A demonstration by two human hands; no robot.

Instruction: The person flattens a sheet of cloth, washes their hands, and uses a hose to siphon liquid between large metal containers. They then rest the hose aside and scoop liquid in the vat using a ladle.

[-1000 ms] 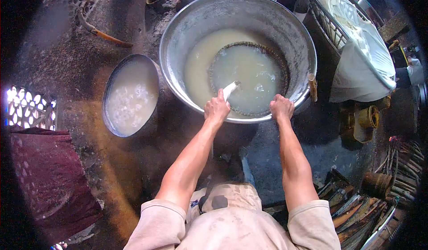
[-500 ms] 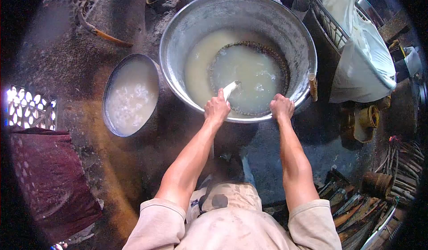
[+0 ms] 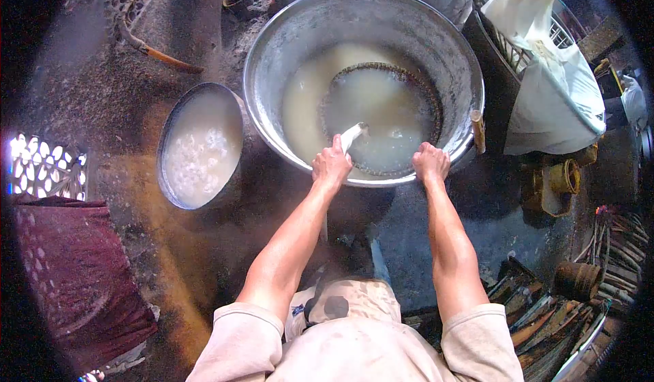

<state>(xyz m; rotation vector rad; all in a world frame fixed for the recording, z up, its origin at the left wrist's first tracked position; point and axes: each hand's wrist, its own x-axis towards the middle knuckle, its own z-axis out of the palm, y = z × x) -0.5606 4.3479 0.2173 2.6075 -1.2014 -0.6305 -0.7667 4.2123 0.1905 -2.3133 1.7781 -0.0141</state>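
A large metal basin holds cloudy liquid, with a dark round woven rim lying in it. My left hand is closed on a white object, whose far end reaches over the liquid inside the ring. At the basin's near right edge, my right hand is closed in a fist; what it grips, if anything, is too hidden to make out.
Left of the basin stands an oval tub of whitish liquid. White cloth drapes over a basket at the upper right. Firewood lies at the lower right, and a maroon cloth hangs at the left.
The white cloth over the basket has shifted, its upper part now raised and bunched. A pale shape has come into view beside the basin's upper right edge. My hands stay in place.
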